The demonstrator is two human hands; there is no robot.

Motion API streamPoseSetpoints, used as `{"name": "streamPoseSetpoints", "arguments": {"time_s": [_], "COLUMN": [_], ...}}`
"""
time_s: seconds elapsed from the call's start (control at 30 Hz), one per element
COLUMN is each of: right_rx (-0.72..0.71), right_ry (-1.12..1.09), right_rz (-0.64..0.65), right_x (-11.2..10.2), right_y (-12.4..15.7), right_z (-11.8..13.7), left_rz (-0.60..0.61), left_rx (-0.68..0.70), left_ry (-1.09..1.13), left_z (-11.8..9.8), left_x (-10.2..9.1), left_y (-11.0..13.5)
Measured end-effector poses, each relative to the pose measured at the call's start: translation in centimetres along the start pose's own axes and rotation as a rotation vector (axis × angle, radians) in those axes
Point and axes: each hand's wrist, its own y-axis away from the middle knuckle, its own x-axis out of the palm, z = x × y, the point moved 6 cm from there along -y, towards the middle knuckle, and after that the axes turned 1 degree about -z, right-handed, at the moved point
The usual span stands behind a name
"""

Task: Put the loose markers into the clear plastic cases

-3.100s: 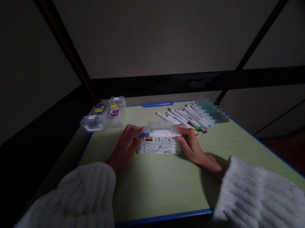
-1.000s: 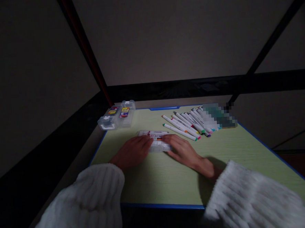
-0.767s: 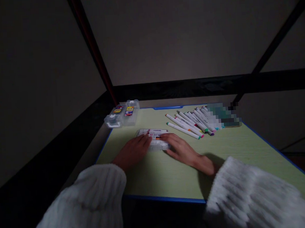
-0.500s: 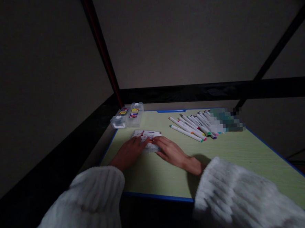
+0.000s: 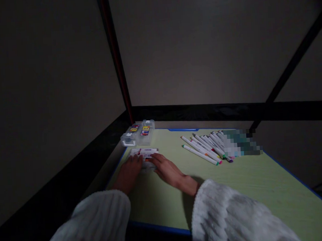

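Note:
A flat pack (image 5: 146, 155) with a white printed cover and clear plastic edges lies on the pale green table near its left side. My left hand (image 5: 130, 171) rests on the pack's left part, fingers stretched forward. From the right, my right hand (image 5: 169, 172) lays its extended fingers over the other side of the same pack. Both hands press from above rather than wrap around it, and they cover its near corners. My thumbs are partly hard to see in the dim light.
Two clear plastic cases (image 5: 146, 134) with handles and coloured labels sit at the table's far left corner. Several white markers (image 5: 201, 154) with coloured ends lie right of centre, beside a pixelated patch. Blue edging (image 5: 162, 227) rims the table; dark walls stand behind and left.
The pack has slid left across the table under both hands. The view has tilted, so the table sits lower in the picture. The cases and markers keep their places.

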Motion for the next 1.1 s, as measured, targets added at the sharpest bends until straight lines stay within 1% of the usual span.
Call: {"name": "streamPoseSetpoints", "arguments": {"time_s": [0.1, 0.2, 0.3, 0.47, 0.6, 0.73, 0.83, 0.97, 1.03, 1.1], "right_rx": [0.012, 0.015, -0.003, -0.041, -0.070, -0.084, -0.071, -0.116, -0.149, -0.142], "right_ry": [0.000, 0.002, 0.004, 0.014, 0.042, 0.049, 0.055, 0.084, 0.108, 0.126], "right_rz": [0.020, 0.012, 0.003, 0.002, 0.009, -0.020, -0.032, -0.048, -0.057, -0.073], "right_x": [0.1, 0.5, 1.3, 2.5, 2.7, 2.7, 2.7, 2.8, 2.9, 2.9], "right_y": [-0.4, -0.8, -1.1, -1.3, -1.3, -1.3, -1.4, -1.7, -1.8, -1.8], "right_z": [0.3, 0.5, 0.5, 0.2, 0.3, 0.6, 0.7, 0.9, 1.0, 1.0], "left_rz": [-0.009, -0.059, 0.004, 0.008, 0.033, 0.077, 0.067, 0.042, -0.012, -0.039], "left_rx": [-0.052, -0.057, -0.096, -0.112, -0.147, -0.119, -0.099, -0.095, -0.090, -0.061], "left_ry": [0.011, 0.003, -0.060, -0.099, -0.129, -0.164, -0.173, -0.194, -0.199, -0.202], "left_z": [0.4, 0.7, 1.2, 1.5, 1.7, 1.7, 1.8, 2.6, 3.0, 3.3], "left_x": [0.0, 0.0, 0.4, 0.3, 0.5, 0.6, 0.6, 1.7, 2.4, 3.2], "left_y": [0.1, 0.1, 0.2, 0.0, -0.5, -0.8, -0.8, -1.0, -1.1, -1.2]}}
